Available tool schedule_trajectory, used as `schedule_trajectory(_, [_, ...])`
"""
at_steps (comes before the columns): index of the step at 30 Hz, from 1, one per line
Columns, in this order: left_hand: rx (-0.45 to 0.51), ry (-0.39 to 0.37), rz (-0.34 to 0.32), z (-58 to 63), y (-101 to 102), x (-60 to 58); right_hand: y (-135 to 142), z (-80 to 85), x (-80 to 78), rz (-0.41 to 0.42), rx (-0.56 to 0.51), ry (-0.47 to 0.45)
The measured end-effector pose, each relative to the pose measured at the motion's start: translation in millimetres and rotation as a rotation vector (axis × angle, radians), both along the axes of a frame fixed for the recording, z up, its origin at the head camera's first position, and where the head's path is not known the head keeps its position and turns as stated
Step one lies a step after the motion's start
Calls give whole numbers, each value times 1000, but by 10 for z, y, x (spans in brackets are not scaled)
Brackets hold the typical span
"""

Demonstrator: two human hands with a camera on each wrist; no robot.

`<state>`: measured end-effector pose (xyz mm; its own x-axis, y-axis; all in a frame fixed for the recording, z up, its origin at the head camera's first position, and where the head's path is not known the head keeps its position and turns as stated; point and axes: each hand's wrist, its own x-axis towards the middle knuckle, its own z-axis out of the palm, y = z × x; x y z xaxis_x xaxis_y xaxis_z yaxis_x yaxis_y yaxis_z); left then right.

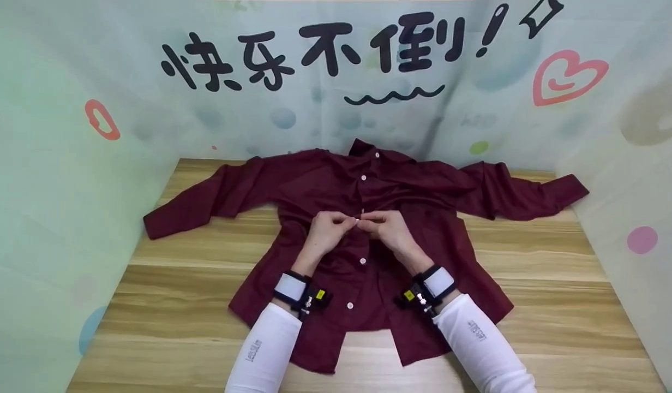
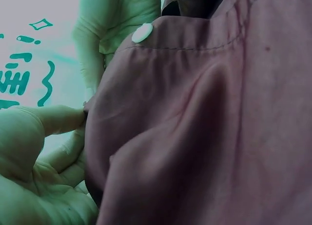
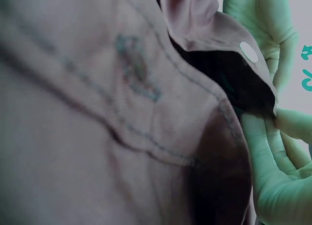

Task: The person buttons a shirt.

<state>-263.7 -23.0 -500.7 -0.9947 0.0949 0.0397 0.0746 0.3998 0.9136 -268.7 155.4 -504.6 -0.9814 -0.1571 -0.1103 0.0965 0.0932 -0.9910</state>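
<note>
Right now, the person's left hand (image 1: 331, 228) and right hand (image 1: 389, 229) meet at the middle of a dark red long-sleeved cloth shirt (image 1: 363, 243). Both hands pinch the shirt's front edge with their fingertips, likely because the bit between them is so small. A speck of white shows there, maybe a button, but the fingers hide most of it. A stitched buttonhole (image 3: 139, 66) shows in the right wrist view.

Just near of the hands, a small round white button (image 1: 363, 261) sits on the left front part, and 1 more white button (image 1: 350, 305) sits nearer the hem. The 2 front parts spread apart at the near end, so these are easy to see.

The shirt lies front up on a striped light-brown wooden table (image 1: 178, 284), probably so both hands can reach its front. Its collar (image 1: 390, 155) is at the far side, and its sleeves stretch out left and right, out of the way. Past the table hangs a pale cloth backdrop (image 1: 314, 117) with big black writing (image 1: 329, 48) and a pink heart (image 1: 569, 77).
</note>
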Motion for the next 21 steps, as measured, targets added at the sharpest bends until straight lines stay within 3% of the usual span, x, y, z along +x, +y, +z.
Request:
schedule_trajectory(3, [-10, -3, 4, 7, 2, 0, 41, 52, 15, 2, 19, 33])
schedule_trajectory(5, [-16, 1, 11, 12, -1, 1, 108, 104, 28, -13, 102, 118])
schedule_trajectory(10, [-10, 5, 18, 10, -13, 2, 426, 222, 93, -152, 531, 422])
schedule_trajectory(13, [3, -3, 16, -5, -19, -2, 628, 221, 142, -181, 709, 483])
schedule_trajectory(17, [14, -25, 16, -55, -25, -9, 771, 149, 201, -60, 836, 481])
schedule_trajectory(21, [21, -72, 21, -92, -8, -11, 754, 110, 214, 89, 947, 578])
